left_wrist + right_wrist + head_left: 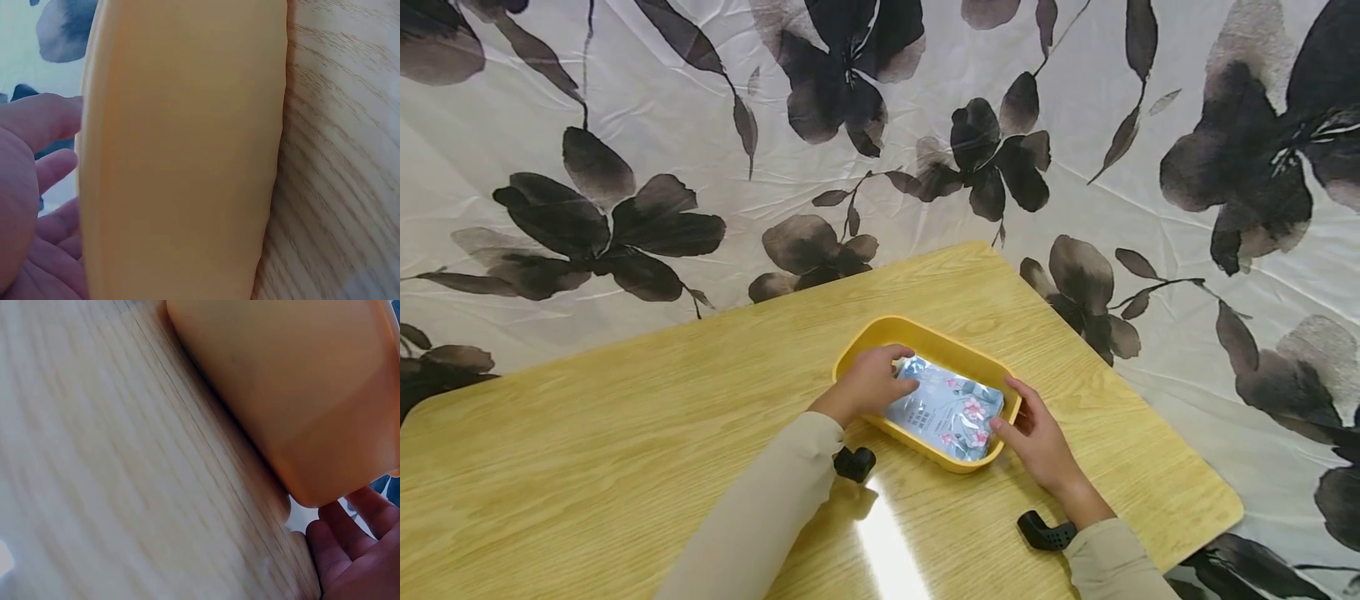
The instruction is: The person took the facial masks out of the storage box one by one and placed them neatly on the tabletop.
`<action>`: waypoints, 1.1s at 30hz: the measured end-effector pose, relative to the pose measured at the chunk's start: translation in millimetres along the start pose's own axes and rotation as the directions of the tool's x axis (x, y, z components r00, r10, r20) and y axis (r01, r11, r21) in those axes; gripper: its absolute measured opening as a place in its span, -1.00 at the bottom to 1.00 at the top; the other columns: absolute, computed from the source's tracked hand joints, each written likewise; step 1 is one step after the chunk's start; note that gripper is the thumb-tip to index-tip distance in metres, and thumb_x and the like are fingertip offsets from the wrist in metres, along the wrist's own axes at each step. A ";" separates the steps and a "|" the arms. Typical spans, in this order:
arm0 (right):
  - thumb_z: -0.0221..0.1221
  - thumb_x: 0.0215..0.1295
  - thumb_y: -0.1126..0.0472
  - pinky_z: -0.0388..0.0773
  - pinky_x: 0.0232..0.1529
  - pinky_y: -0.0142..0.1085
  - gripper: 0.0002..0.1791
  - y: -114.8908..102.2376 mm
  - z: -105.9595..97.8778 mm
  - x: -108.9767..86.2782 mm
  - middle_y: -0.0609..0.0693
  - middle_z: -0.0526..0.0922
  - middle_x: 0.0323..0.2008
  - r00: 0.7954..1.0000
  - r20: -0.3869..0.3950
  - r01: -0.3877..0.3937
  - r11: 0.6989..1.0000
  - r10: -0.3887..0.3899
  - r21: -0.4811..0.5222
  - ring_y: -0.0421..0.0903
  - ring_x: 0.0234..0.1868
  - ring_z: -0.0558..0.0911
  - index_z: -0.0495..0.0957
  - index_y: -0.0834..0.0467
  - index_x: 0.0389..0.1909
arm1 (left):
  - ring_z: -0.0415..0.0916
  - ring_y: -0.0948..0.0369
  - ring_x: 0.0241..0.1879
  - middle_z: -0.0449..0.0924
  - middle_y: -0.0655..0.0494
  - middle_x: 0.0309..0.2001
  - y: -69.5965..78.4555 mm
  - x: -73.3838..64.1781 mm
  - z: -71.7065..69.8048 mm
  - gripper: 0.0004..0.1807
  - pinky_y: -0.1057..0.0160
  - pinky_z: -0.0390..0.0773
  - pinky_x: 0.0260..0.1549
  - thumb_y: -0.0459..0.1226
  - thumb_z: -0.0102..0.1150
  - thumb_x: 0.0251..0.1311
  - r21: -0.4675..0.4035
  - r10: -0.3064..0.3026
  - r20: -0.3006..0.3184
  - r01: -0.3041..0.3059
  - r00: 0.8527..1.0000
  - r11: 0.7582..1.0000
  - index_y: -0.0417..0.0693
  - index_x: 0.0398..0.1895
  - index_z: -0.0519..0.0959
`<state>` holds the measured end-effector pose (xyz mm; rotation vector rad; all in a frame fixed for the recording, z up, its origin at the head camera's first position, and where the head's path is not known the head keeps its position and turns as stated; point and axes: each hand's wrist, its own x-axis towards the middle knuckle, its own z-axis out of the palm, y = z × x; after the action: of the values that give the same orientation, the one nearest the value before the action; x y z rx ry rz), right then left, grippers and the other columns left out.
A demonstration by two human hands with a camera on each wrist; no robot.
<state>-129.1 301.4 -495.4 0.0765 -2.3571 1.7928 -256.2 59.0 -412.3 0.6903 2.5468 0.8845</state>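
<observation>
A yellow plastic bin [936,337] stands on the wooden table, a flat light-blue packet [936,408] with pink flowers and a shiny wrapper lying inside it. Over the bin's left end reaches my left hand [868,382], its thumb and index finger spread above the packet's edge. In the left wrist view the bin's outer wall [187,150] hides part of that hand's fingers. My right hand [1037,437] holds the bin's right end, thumb at the inner rim and fingers round the outside. The right wrist view shows those fingers [337,537] against the bin's lower corner.
The wood-grain table [625,433] extends far to the left, and its right edge runs beside the bin. A floral cloth [700,125] hangs behind it. Black devices sit at the left wrist [853,464] and the right wrist [1045,531].
</observation>
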 end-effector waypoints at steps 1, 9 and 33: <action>0.18 0.41 0.35 0.34 0.10 -0.59 -0.29 0.1 0.3 -0.2 0.43 0.27 0.36 1.000 0.000 0.001 1.000 -0.001 -0.002 0.31 0.29 0.38 0.10 0.35 0.48 | 0.48 0.01 0.18 0.51 -0.06 0.25 -0.6 1.0 0.9 -0.45 0.06 0.44 0.19 -0.18 0.30 0.32 0.003 -0.004 0.003 0.004 1.000 1.000 -0.13 0.33 0.47; 0.18 0.40 0.34 0.34 0.09 -0.58 -0.29 -1.6 2.8 -1.4 0.42 0.30 0.34 1.000 0.002 0.001 1.000 -0.001 -0.011 0.30 0.27 0.39 0.11 0.34 0.48 | 0.43 0.04 0.23 0.51 -0.07 0.25 -5.2 2.8 7.3 -0.41 0.08 0.33 0.29 -0.16 0.32 0.29 0.052 -0.010 0.008 0.009 1.000 0.999 -0.16 0.34 0.46; 0.18 0.41 0.34 0.35 0.09 -0.58 -0.30 -1.9 1.2 -0.4 0.43 0.31 0.32 1.000 -0.007 0.017 1.000 -0.017 -0.017 0.29 0.24 0.42 0.11 0.34 0.48 | 0.39 0.04 0.28 0.49 -0.03 0.28 -1.7 3.2 7.1 -0.46 0.07 0.29 0.32 -0.16 0.32 0.29 0.090 0.027 0.027 -0.030 0.999 0.995 -0.10 0.31 0.49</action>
<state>-128.6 299.7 -493.9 0.0877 -2.3588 1.7627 -256.0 63.0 -419.2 0.7618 2.5731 0.7682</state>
